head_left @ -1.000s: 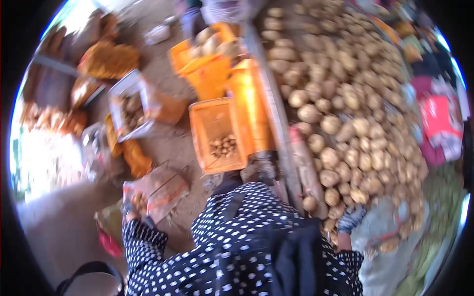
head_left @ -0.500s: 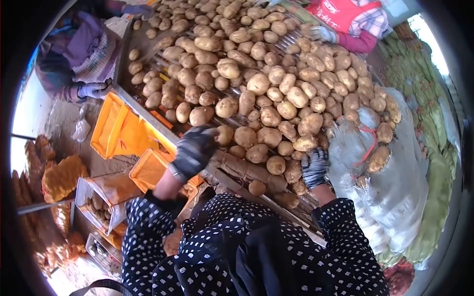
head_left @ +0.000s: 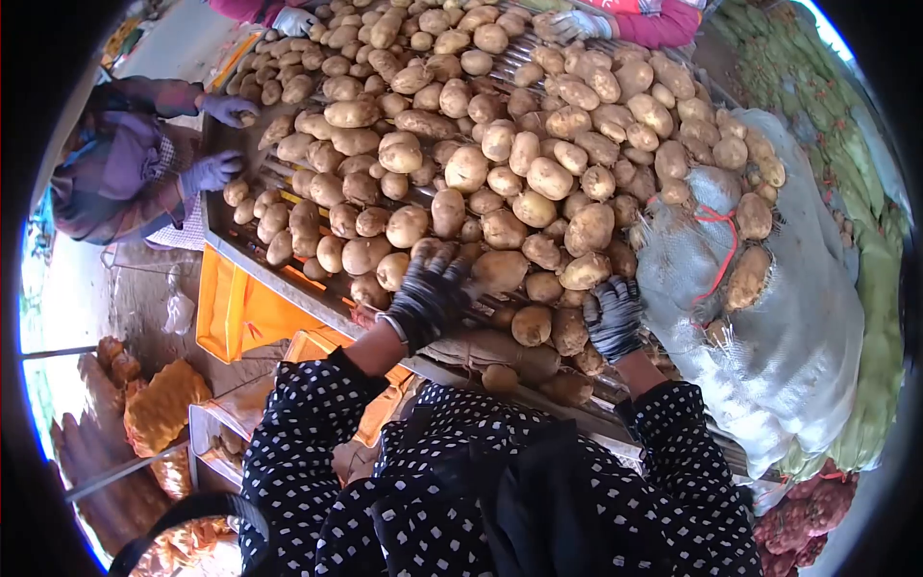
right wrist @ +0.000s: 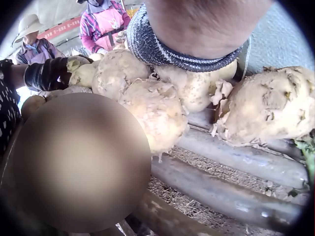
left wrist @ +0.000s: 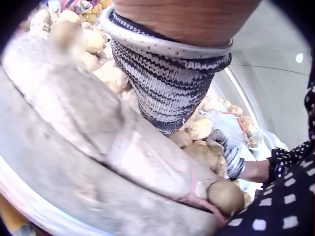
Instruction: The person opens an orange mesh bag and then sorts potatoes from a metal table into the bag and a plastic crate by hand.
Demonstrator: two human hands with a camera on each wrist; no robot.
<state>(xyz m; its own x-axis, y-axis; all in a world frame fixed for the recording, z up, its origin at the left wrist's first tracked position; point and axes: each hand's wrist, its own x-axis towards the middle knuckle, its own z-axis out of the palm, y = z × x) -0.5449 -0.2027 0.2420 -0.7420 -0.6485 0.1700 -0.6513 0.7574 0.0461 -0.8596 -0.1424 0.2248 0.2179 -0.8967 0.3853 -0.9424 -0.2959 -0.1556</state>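
My left hand (head_left: 430,296), in a dark striped glove, rests at the near edge of a pile of potatoes (head_left: 466,168), its fingers reaching forward against them. In the left wrist view its knitted glove (left wrist: 162,88) shows below a pale wristband, fingertips hidden. My right hand (head_left: 613,317) wears a similar glove and lies with bent fingers on potatoes beside a white woven sack (head_left: 740,337). Its fingers are hidden in the right wrist view, where the glove cuff (right wrist: 167,54) overlaps large potatoes (right wrist: 189,86) on metal bars (right wrist: 226,182).
A rolled cloth (head_left: 500,351) lines the table's near edge. Orange crates (head_left: 255,298) stand below at left. Purple-gloved hands (head_left: 210,173) work across the left edge; another person's white-gloved hand (head_left: 577,26) is at the back. Green net sacks (head_left: 846,260) lie at right.
The view has swung from the floor crates to the potato table. My left hand has come up from a bag at left and across the table edge onto the potatoes. My right hand stays near the sack.
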